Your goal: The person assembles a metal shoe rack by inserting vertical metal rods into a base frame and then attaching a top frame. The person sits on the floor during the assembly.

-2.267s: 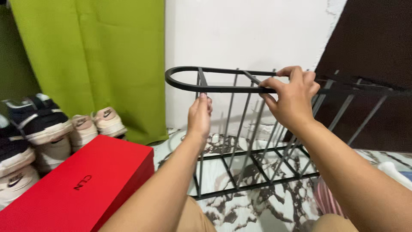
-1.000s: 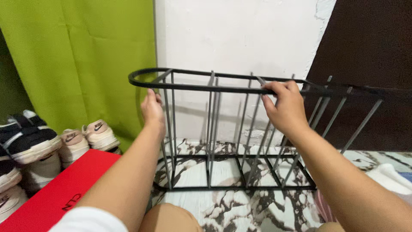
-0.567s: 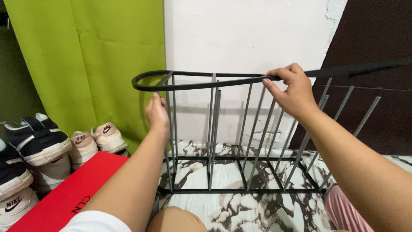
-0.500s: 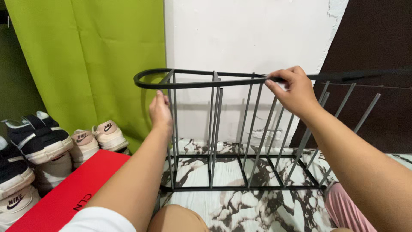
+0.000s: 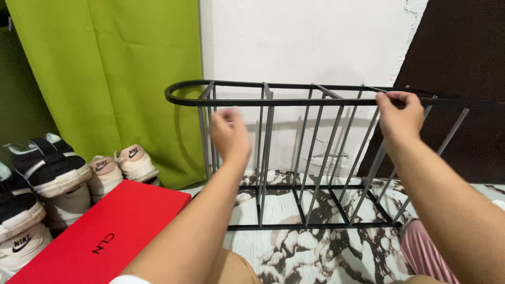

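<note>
Black metal wire rack (image 5: 294, 158) upright on marble-pattern floor (image 5: 294, 252), by white wall. Right hand (image 5: 400, 113) pinching top rail; left hand (image 5: 230, 134) blurred, grip released, near upright bar. Keep rail level, steady.

The rack (image 5: 294, 100) is seen to be of thin metal bar, coated dark with a matt to faintly satin finish; its top rail is smooth. The box (image 5: 105, 236) is of red card, smooth and matt. The curtain (image 5: 115, 79) is of green woven cloth, matt, hung in soft folds. The wall (image 5: 310, 42) is white plaster, rough and chipped at its right edge. The floor covering (image 5: 315, 252) is marbled black and white, with a slight sheen. The shoes (image 5: 47, 168) appear to be smooth leather-like material with rubber soles.
</note>
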